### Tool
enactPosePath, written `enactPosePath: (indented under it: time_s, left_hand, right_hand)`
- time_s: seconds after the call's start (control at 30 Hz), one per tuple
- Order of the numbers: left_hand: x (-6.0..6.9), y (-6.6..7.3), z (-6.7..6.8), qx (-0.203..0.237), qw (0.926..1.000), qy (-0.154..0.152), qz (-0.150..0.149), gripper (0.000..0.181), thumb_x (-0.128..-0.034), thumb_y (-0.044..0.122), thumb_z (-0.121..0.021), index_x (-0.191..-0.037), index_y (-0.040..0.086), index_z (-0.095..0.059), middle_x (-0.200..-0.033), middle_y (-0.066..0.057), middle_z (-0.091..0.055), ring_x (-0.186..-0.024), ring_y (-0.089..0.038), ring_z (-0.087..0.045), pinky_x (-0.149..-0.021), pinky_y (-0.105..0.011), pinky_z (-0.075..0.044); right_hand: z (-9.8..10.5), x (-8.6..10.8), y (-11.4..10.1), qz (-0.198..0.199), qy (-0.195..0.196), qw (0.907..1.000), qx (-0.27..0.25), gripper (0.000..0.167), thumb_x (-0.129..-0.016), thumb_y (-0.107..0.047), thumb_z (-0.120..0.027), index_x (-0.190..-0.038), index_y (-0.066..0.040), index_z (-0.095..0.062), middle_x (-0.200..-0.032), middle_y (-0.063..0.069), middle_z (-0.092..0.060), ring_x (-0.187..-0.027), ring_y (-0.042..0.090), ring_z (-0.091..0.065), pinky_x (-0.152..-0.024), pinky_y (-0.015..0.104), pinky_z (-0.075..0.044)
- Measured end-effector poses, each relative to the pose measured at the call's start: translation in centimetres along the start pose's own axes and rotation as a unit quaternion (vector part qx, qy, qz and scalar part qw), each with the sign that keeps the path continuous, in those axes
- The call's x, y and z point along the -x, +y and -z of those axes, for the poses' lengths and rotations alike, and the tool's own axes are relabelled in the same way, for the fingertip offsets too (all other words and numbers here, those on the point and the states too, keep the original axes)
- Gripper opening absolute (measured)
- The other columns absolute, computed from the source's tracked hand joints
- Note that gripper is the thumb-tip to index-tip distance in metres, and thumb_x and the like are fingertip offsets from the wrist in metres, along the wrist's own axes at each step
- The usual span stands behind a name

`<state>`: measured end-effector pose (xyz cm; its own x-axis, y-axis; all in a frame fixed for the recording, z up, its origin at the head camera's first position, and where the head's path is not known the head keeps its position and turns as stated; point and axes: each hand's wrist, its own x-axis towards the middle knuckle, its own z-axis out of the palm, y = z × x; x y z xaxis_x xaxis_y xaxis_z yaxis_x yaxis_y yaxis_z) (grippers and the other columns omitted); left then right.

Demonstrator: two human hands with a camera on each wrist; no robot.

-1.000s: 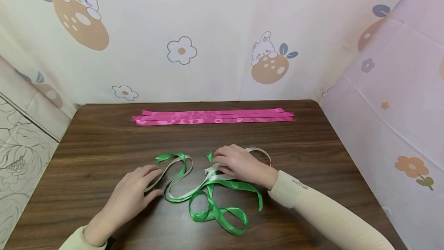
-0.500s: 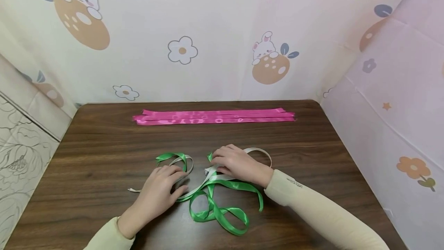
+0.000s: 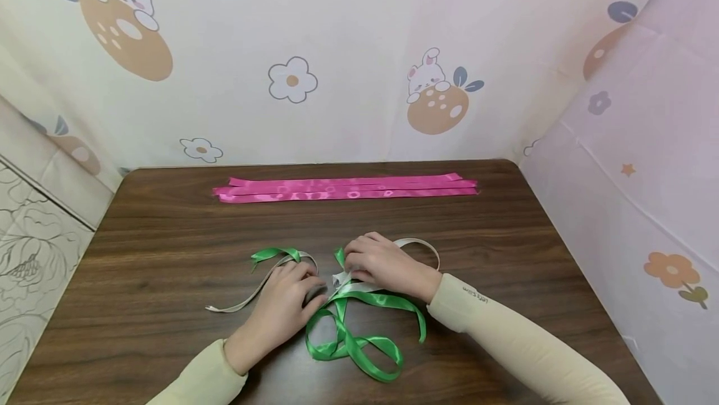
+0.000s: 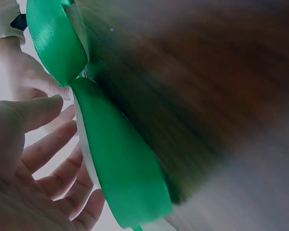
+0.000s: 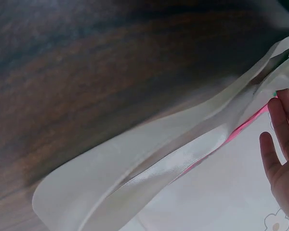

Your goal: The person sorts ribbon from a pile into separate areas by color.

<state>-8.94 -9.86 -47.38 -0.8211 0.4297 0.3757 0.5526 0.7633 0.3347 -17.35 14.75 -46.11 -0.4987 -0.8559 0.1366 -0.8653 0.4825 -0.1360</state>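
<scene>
A tangle of green ribbon (image 3: 359, 355) and white ribbon (image 3: 365, 286) lies mid-table, crossing near a knot-like white bunch (image 3: 339, 278). Left of this bunch, my left hand (image 3: 283, 299) reaches over the strands. In the left wrist view its fingers (image 4: 62, 180) are loosely bent, thumb apart, beside a wide green band edged with white. My right hand (image 3: 387, 264) rests at the bunch, fingertips at the white ribbon. Its lower fingers (image 5: 282, 120) look relaxed in the right wrist view; the thumb is out of that view, so a pinch is unclear.
Pink ribbons (image 3: 348, 189) lie straight, side by side, along the far edge of the dark wood table (image 3: 168, 224). Behind stands a patterned curtain (image 3: 359, 112) with rabbits and flowers, continuing on the right side. A white ribbon end (image 3: 210, 309) trails to the left.
My left hand has moved right along the ribbons toward the bunch, leaving the white ribbon's end uncovered on the left. My right hand has stayed almost in place.
</scene>
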Motion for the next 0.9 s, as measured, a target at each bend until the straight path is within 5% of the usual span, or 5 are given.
enactPosePath:
  time_s: [0.53,0.9]
  left_hand:
    - [-0.9,0.7,-0.7,-0.027,0.9996,0.003,0.001,0.016,-0.0803,0.034,-0.088,-0.086,0.022,-0.079,-0.084,0.011,-0.071,-0.08,-0.013,-0.061,-0.073,-0.032,-0.041]
    - [-1.1,1.4,0.8,-0.021,0.9996,0.018,-0.003,0.004,-0.0816,0.023,-0.085,-0.082,0.023,-0.081,-0.077,0.014,-0.076,-0.07,-0.006,-0.065,-0.071,-0.029,-0.043]
  right_hand:
    - [1.4,0.1,-0.2,-0.006,0.029,0.9986,-0.044,0.005,-0.095,-0.02,-0.076,-0.094,-0.022,-0.072,-0.093,-0.012,-0.071,-0.091,0.007,-0.065,-0.105,0.036,-0.048]
    - [4.7,1.3,0.2,-0.026,0.046,0.9963,-0.067,0.002,-0.095,-0.017,-0.075,-0.095,-0.019,-0.075,-0.093,-0.011,-0.072,-0.09,0.007,-0.065,-0.101,0.038,-0.051]
